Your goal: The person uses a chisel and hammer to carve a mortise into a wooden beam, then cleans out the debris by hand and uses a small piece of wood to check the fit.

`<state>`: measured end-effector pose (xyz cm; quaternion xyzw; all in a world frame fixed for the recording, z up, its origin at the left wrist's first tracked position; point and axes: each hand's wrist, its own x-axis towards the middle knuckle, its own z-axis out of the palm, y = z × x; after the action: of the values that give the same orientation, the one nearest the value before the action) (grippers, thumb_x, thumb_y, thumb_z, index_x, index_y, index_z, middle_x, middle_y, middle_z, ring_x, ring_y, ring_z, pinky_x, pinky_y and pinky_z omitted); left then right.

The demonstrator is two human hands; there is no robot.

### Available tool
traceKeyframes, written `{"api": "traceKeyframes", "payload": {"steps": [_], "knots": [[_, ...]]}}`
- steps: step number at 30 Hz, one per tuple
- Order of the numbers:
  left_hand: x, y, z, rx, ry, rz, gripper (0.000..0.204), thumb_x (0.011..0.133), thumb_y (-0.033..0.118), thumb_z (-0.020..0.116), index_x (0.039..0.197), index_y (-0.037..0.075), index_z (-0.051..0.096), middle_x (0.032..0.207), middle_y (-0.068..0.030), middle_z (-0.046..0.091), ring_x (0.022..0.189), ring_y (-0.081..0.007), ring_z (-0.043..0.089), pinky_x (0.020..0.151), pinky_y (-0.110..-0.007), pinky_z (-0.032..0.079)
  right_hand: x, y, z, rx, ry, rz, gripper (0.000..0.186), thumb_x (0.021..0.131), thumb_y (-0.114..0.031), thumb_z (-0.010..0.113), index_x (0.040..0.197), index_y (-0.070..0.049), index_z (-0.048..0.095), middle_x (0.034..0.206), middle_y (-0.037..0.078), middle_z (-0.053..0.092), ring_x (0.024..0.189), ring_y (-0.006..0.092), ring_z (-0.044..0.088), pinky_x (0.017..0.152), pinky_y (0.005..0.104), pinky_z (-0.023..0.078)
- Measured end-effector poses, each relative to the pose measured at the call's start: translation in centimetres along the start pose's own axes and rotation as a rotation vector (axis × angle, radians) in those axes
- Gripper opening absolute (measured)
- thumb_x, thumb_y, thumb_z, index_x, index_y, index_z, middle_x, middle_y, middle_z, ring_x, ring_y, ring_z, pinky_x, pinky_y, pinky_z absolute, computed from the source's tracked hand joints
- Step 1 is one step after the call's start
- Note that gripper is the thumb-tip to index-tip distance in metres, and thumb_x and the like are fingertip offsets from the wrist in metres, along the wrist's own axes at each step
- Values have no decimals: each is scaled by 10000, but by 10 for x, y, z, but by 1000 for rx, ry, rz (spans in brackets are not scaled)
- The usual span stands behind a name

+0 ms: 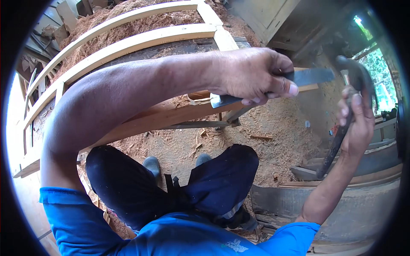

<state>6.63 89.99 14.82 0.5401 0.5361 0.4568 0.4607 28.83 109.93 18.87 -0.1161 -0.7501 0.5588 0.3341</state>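
My left hand is closed round the middle of a flat steel blade, which may be a chisel or a plane iron. One end of the blade sticks out to the right past the fingers. Its shiny other end shows below the wrist, beside a notch in a wooden rail; whether it touches the wood I cannot tell. Out to the right, my right hand is wrapped round the dark handle of a hammer. The hammer's head is raised and blurred, near the blade's right end.
A pale wooden frame with long slats lies at the upper left, amid heaped shavings. Sawdust and chips cover the floor by my bent legs. Thick boards lie at the lower right.
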Motion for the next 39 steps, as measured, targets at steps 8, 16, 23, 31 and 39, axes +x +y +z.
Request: {"api": "traceKeyframes", "payload": {"steps": [8, 16, 23, 31, 39], "knots": [[-4, -3, -1, -15, 2, -1, 313, 1029, 350, 608, 968, 54, 524, 676, 46, 452, 484, -33, 454, 427, -217, 374, -18, 9, 16, -44, -7, -17, 394, 1015, -154, 600, 1381, -19, 546, 1032, 111, 631, 679, 94, 520, 512, 191, 395], [-10, 6, -2, -56, 91, 87, 300, 1025, 326, 619, 983, 44, 526, 688, 39, 469, 478, -36, 444, 430, -223, 371, -2, -4, -10, 206, 51, -71, 371, 1069, -143, 471, 1403, 17, 449, 1060, 118, 559, 735, 101, 475, 566, 196, 408], [-9, 3, -4, -105, 143, 51, 242, 1040, 290, 597, 994, 61, 537, 704, 41, 481, 487, -26, 455, 430, -213, 375, -9, -8, -18, 138, 88, -91, 357, 1071, -131, 459, 1382, 43, 484, 1068, 130, 570, 760, 111, 494, 568, 200, 411], [-9, -11, -3, -101, 118, 68, 248, 1035, 289, 606, 953, 68, 529, 657, 58, 443, 457, -23, 423, 418, -188, 341, 19, 5, 14, -206, -174, 26, 306, 1048, -151, 545, 1298, 23, 568, 1023, 130, 620, 702, 98, 486, 577, 205, 391], [-16, -8, -13, -164, -2, -37, 244, 1057, 313, 559, 994, 81, 517, 691, 15, 559, 515, -65, 518, 441, -234, 389, 11, -2, 14, -112, -189, -21, 314, 1048, -152, 550, 1312, 14, 579, 1027, 125, 638, 708, 75, 505, 554, 189, 401]]}}
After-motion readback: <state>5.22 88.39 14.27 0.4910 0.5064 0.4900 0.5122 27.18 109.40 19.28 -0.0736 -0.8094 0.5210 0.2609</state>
